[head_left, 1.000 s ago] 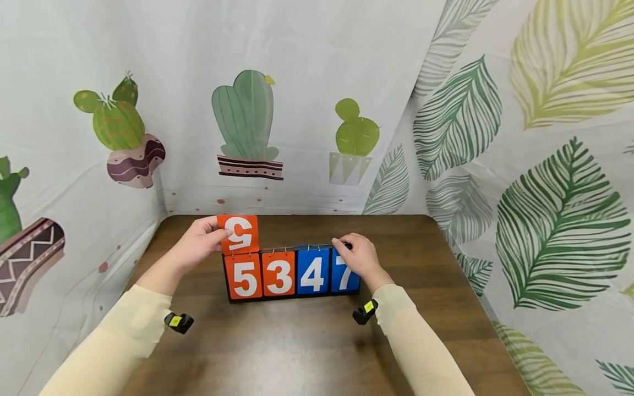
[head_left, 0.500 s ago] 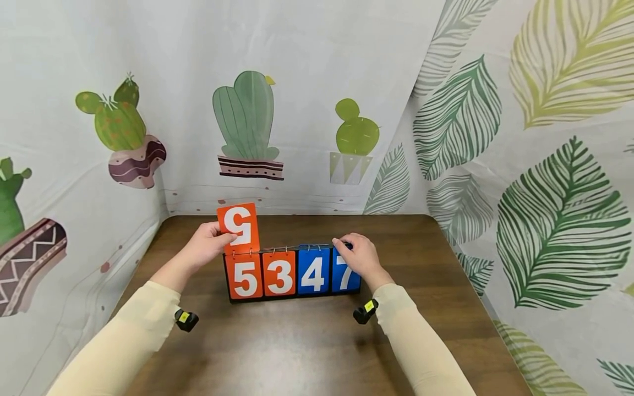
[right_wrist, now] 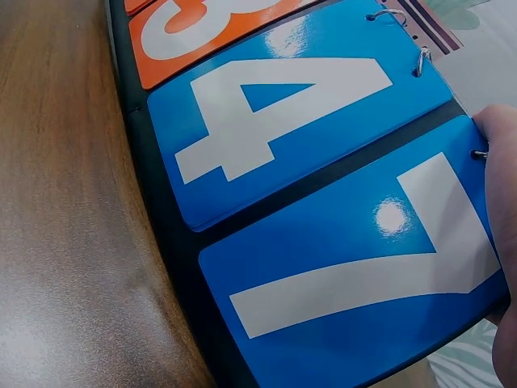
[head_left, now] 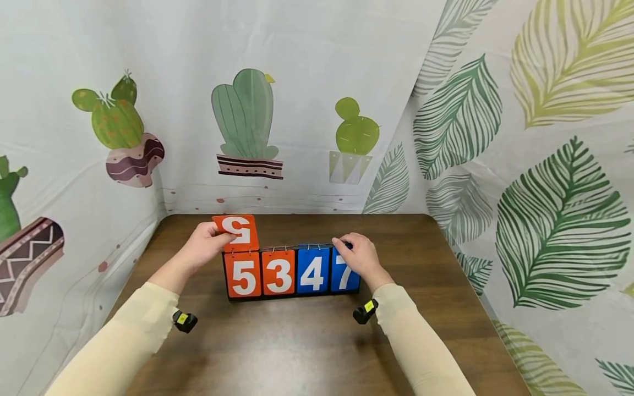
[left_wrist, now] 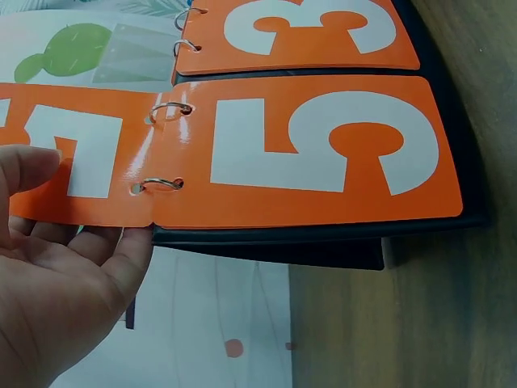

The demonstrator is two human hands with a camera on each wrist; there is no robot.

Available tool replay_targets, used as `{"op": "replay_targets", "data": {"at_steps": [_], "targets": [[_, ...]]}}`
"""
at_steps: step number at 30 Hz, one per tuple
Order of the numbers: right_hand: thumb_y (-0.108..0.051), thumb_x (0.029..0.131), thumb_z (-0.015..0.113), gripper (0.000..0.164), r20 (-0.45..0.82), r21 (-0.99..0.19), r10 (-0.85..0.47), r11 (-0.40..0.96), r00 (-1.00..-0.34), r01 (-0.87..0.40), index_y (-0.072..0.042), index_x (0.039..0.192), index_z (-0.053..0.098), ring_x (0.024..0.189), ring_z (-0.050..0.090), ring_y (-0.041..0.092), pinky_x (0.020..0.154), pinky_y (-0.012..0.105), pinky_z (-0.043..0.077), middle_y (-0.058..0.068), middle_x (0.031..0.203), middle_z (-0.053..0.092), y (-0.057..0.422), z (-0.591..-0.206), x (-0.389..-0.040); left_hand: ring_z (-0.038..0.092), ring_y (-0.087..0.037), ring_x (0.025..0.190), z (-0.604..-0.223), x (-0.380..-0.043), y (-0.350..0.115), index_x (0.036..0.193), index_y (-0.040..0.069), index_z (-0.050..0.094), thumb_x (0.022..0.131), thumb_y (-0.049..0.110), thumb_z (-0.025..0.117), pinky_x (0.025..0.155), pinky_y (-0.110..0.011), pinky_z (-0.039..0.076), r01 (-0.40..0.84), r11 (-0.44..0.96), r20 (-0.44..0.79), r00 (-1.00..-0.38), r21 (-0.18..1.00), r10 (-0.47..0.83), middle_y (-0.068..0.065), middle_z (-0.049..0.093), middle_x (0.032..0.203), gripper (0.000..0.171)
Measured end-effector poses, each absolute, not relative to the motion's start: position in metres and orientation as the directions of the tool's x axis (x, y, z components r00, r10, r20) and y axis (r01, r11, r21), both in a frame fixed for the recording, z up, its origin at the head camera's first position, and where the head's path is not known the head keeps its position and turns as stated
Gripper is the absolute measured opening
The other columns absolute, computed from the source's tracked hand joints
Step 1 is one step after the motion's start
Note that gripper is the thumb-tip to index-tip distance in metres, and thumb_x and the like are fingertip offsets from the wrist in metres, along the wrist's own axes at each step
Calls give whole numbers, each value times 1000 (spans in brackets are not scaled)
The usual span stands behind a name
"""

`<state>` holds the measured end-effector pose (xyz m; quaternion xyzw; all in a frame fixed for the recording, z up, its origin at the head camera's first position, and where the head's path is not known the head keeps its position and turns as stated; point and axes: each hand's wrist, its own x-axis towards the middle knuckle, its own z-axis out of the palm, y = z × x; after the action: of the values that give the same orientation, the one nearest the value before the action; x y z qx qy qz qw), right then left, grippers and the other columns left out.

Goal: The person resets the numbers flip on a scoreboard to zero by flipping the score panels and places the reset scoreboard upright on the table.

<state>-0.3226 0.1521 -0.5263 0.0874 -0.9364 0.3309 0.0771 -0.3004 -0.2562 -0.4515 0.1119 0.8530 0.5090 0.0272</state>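
A tabletop flip scoreboard (head_left: 297, 297) stands on the table, its front cards reading 5, 3, 4 and 7. My left hand (head_left: 200, 247) pinches a flip card (head_left: 249, 231), orange with an upside-down white 5, turned up above the leftmost 5 card (head_left: 245, 275). In the left wrist view the thumb (left_wrist: 32, 167) presses the card's face while the other fingers lie behind it. Metal rings (left_wrist: 166, 184) join it to the board. My right hand (head_left: 360, 256) grips the board's top right corner, partly covering the blue 7 card (right_wrist: 347, 275); its fingers behind the board are hidden.
The brown wooden table (head_left: 277, 352) extends in front of the board and to both sides. A white cloth (head_left: 307, 55) printed with potted cacti hangs behind, and a leaf-patterned cloth (head_left: 545, 220) hangs at the right.
My left hand has shifted slightly right. The pinched card rose more upright half a second ago and now leans back lower again. My right hand has stayed in place.
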Motion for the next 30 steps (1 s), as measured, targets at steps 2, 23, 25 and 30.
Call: {"op": "replay_targets", "data": {"at_steps": [2,23,25,30], "targets": [[-54,102,53,45,199,-608,-112,765,-974,-212,-17,110,77,115,65,30,105,54,50,4,118,74,152,-526,-323,67,-19,97,-450,-299,-256,121,-1,72,101,17,65,83,-28,57,185,482,85,-971,857,222,-6,74,114,28],[-55,102,53,46,209,-607,-120,762,-970,-225,-17,111,77,117,64,30,107,54,49,5,119,74,153,-528,-324,60,-8,75,-460,-275,-252,102,8,78,92,-3,67,65,-27,53,442,522,236,-879,730,415,-12,74,95,19],[-56,102,53,46,206,-607,-125,762,-971,-227,-17,111,77,117,65,30,106,54,50,5,119,74,153,-528,-324,64,-6,83,-464,-271,-251,105,9,78,91,-5,67,72,-27,56,469,526,263,-869,709,420,-12,76,101,23],[-55,102,53,46,200,-609,-124,762,-972,-223,-17,112,76,118,64,30,107,54,49,5,120,73,153,-528,-323,68,-10,100,-471,-257,-249,112,15,78,87,-3,74,85,-24,57,556,552,350,-827,621,439,-4,77,112,31]]}}
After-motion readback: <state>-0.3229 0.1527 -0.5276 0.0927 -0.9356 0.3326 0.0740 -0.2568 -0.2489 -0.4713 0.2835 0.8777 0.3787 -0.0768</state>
